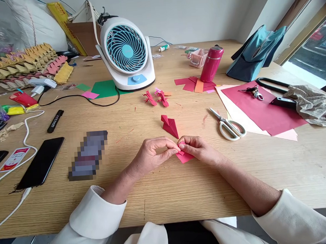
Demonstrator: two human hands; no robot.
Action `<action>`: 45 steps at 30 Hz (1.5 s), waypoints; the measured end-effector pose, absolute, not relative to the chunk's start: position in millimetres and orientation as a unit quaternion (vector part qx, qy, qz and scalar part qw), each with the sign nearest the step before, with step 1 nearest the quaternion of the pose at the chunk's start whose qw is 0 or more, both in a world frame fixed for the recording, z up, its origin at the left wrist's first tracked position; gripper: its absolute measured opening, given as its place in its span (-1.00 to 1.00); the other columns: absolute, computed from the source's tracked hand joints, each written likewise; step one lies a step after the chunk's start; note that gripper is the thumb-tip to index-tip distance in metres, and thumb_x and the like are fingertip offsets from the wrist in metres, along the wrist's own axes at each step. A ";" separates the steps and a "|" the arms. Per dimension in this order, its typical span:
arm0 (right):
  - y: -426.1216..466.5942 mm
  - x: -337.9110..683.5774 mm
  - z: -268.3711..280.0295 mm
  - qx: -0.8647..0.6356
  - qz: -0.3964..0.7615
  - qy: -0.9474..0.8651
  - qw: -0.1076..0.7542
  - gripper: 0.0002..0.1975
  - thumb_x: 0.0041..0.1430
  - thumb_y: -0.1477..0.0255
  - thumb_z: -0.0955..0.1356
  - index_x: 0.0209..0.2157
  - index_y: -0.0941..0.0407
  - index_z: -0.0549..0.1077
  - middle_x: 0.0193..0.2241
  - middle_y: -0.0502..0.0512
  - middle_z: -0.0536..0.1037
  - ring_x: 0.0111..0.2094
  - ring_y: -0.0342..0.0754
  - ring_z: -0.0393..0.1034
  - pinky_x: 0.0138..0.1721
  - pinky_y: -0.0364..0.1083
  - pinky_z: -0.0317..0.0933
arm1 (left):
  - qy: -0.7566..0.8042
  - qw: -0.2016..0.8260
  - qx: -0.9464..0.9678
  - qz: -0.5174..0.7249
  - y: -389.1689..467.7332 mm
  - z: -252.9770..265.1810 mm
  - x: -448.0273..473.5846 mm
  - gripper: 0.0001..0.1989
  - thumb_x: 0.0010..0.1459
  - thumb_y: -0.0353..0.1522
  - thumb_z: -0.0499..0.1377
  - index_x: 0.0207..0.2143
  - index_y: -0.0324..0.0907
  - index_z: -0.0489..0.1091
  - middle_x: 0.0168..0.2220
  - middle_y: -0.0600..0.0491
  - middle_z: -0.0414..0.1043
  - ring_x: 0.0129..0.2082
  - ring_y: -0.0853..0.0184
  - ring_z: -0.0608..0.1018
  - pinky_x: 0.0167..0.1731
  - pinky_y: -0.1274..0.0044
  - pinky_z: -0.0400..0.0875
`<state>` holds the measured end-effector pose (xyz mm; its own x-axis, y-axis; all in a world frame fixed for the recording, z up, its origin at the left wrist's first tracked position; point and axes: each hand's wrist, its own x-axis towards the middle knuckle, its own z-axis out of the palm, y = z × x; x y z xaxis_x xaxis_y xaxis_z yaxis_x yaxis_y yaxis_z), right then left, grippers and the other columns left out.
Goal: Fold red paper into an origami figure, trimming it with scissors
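Note:
Between my two hands is a small piece of folded red paper (185, 158), low over the wooden table. My left hand (156, 152) pinches its upper left edge between thumb and forefinger. From the other side, my right hand (197, 148) grips the same paper with thumb and bent fingers, hiding part of its folds. Just beyond my fingertips lies another folded red paper piece (170, 126) with a pointed end. Farther back sit two small red paper figures (155, 98). White-handled scissors (228, 125) rest to the right, their blades slightly apart.
A white fan (128, 52) stands at the back, near green paper (104, 89). Red sheets (262, 107), a pink bottle (211, 63) and a teal bag (257, 54) are on the right. Phones (41, 162), a black marker (55, 121) and white cables lie left.

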<state>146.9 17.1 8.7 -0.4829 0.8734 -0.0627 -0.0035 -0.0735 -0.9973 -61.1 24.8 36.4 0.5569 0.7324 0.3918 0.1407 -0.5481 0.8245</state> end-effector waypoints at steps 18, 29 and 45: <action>16.8 148.8 6.9 -0.371 0.621 -0.613 0.319 -0.55 0.20 -0.01 0.36 -0.35 0.14 0.44 -0.47 -0.02 0.41 -0.45 -0.16 0.20 -0.42 -0.16 0.09 | 0.236 0.336 0.835 0.368 24.5 42.8 -63.8 -0.88 0.22 -0.44 0.22 -0.34 -0.14 0.57 -0.34 0.00 0.63 -0.32 0.32 0.63 -0.24 0.50 0.55; 17.2 148.4 1.7 -0.378 0.596 -0.632 0.319 -0.53 0.21 -0.02 0.35 -0.33 0.15 0.44 -0.44 0.01 0.43 -0.41 -0.14 0.25 -0.40 -0.15 0.14 | 0.239 0.258 0.878 0.326 25.8 44.8 -68.5 -0.82 0.22 -0.53 0.14 -0.29 -0.12 0.51 -0.34 0.06 0.59 -0.31 0.36 0.59 -0.23 0.52 0.48; 15.4 139.5 6.3 -0.416 0.588 -0.582 0.377 -0.49 0.13 -0.09 0.36 -0.36 0.13 0.39 -0.49 -0.05 0.36 -0.46 -0.17 0.18 -0.42 -0.16 0.10 | 0.261 0.082 0.891 0.362 26.2 39.3 -69.4 -0.84 0.21 -0.54 0.17 -0.29 -0.12 0.46 -0.27 0.03 0.51 -0.28 0.32 0.51 -0.21 0.44 0.42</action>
